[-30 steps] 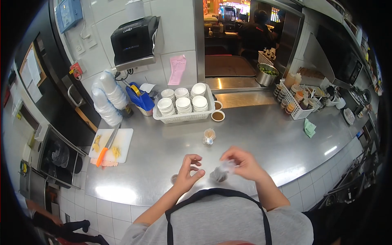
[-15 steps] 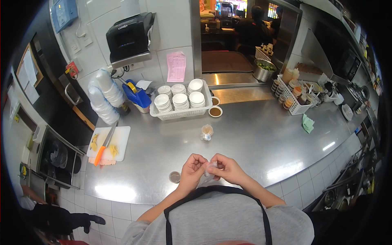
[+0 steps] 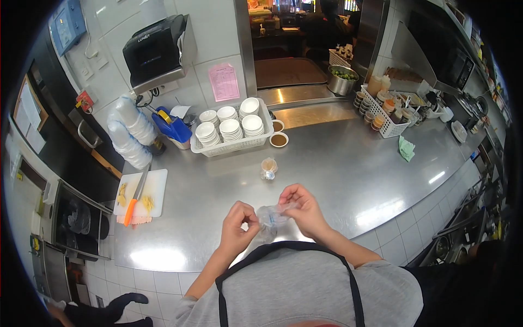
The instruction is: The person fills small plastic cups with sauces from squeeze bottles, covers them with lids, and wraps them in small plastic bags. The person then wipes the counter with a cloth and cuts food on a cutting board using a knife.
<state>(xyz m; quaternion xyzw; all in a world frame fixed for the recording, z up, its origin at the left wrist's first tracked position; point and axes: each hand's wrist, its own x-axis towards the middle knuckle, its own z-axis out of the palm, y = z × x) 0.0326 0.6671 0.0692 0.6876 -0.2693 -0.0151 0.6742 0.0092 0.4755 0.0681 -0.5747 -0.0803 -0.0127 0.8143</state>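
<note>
My left hand (image 3: 237, 229) pinches one side of a small, crumpled clear plastic bag (image 3: 270, 217) with a bluish mark on it. Thumb and fingers of my right hand (image 3: 303, 211) grip the bag's other side, so it is stretched between both hands above the steel counter (image 3: 212, 180). Farther out on the counter stands a small clear cup (image 3: 269, 164) with pale contents, and a shiny bit of clear plastic (image 3: 267, 175) touches its near side. Two white-rimmed cups of brown sauce (image 3: 279, 140) sit beyond it.
A white basket (image 3: 234, 147) holds stacked white bowls. On the left, an orange-handled knife (image 3: 132, 207) lies on a white cutting board (image 3: 158, 188). A sauce basket (image 3: 395, 129) and green cloth (image 3: 406, 148) are at right. Another person (image 3: 117, 310) is at lower left.
My hands have moved apart, spreading the plastic bag between them. The view has shifted. The small cup that was beside my left wrist is now hidden behind my left hand or arm.
</note>
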